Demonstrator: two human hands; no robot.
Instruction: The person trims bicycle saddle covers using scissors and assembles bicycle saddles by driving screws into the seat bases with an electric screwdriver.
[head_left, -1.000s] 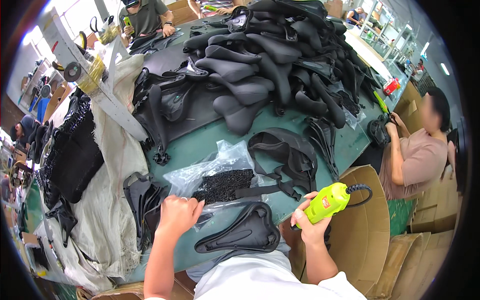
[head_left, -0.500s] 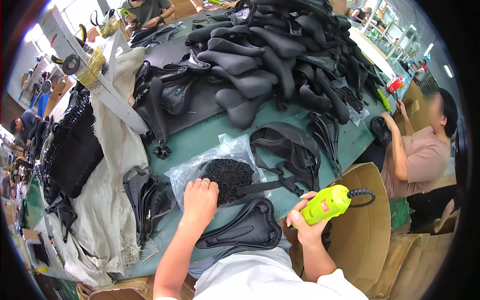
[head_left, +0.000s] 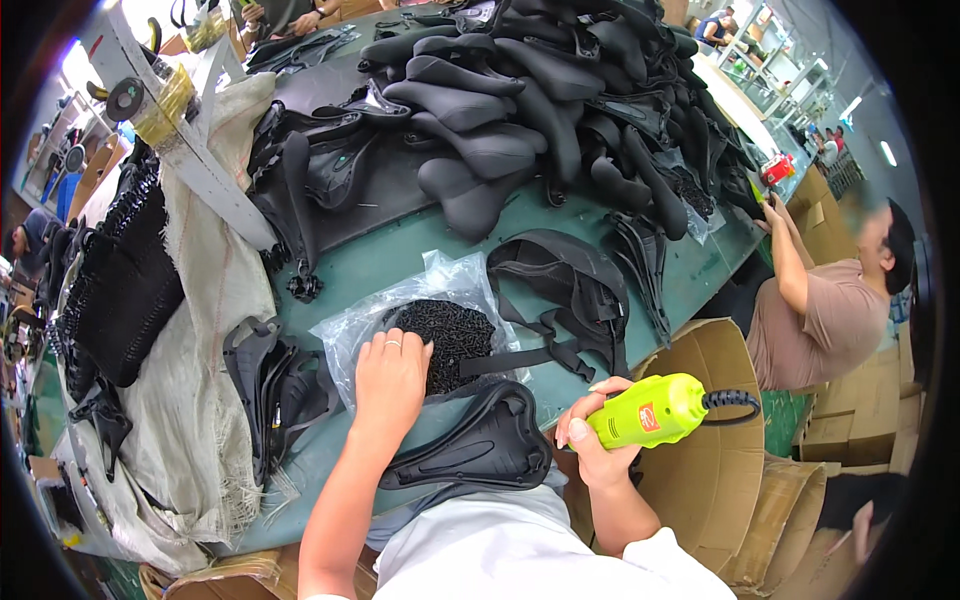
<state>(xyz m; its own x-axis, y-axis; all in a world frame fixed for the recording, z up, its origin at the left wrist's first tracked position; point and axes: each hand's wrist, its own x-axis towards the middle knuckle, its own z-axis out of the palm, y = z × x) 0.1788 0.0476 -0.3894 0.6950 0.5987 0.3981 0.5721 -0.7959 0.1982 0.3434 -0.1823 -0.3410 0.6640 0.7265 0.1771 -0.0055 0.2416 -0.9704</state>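
Observation:
My left hand (head_left: 391, 378) rests at the near left edge of a heap of small black screws (head_left: 447, 335) on an open clear plastic bag (head_left: 345, 335). Its fingers are curled and drawn together; whether they pinch any screws is hidden. In my right hand (head_left: 600, 450) is a lime-green electric screwdriver (head_left: 655, 410), its black cord leaving the right end. The tool's tip is out of sight behind my fingers. Between my arms, against my body at the table edge, lies a black bicycle saddle base (head_left: 480, 445), ribbed hollow side up.
A big pile of black saddles (head_left: 490, 150) covers the far table. Black straps (head_left: 560, 260) lie beside the bag, stacked saddle shells (head_left: 275, 390) to its left. A cardboard box (head_left: 715, 430) stands at right, near a seated co-worker (head_left: 820, 310). A white post (head_left: 185, 150) rises at left.
The whole view has shifted slightly. My left hand remains at the screws, its fingers drawn closer together. The screwdriver now lies more level. The co-worker's hands have moved together toward another green tool.

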